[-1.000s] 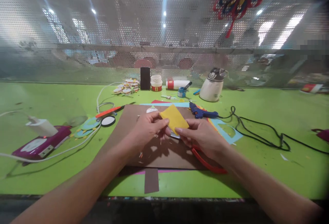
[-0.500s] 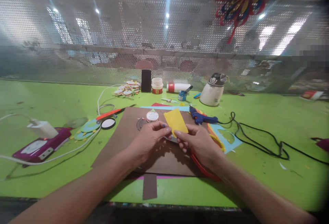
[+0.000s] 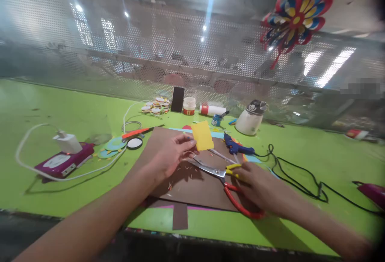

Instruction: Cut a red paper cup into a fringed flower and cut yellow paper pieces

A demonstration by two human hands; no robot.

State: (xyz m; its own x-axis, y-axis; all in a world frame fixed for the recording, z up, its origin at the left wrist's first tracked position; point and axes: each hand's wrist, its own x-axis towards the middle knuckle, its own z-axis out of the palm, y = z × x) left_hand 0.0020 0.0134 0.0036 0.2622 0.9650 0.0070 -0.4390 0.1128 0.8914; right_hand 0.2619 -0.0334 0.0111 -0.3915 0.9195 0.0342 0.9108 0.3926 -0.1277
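Between the thumb and fingers of my left hand (image 3: 177, 149) is a small yellow piece of paper (image 3: 203, 135), held upright above a brown sheet (image 3: 161, 137). My right hand (image 3: 255, 185) is curled over the handles of a pair of scissors (image 3: 215, 171), one loop yellow and the other red. The blades point left, towards my left hand, and lie over the brown sheet; their tips are partly hidden near my left fingers. Small paper scraps are scattered under the blades. A blue glue gun (image 3: 237, 145) lies just beyond my right hand.
A purple power strip (image 3: 64, 163) with a white plug and cable sits left. An orange cutter (image 3: 135, 133) and a round white disc (image 3: 134, 143) lie near the sheet. Behind stand a phone (image 3: 178, 99), paper cups (image 3: 189, 106), a paint jar (image 3: 215, 120) and a white container (image 3: 249, 119). Black cord runs right.
My right hand has let go of the yellow paper and moved right and down onto the scissors' handles. My left hand still holds the paper. The view has tilted.
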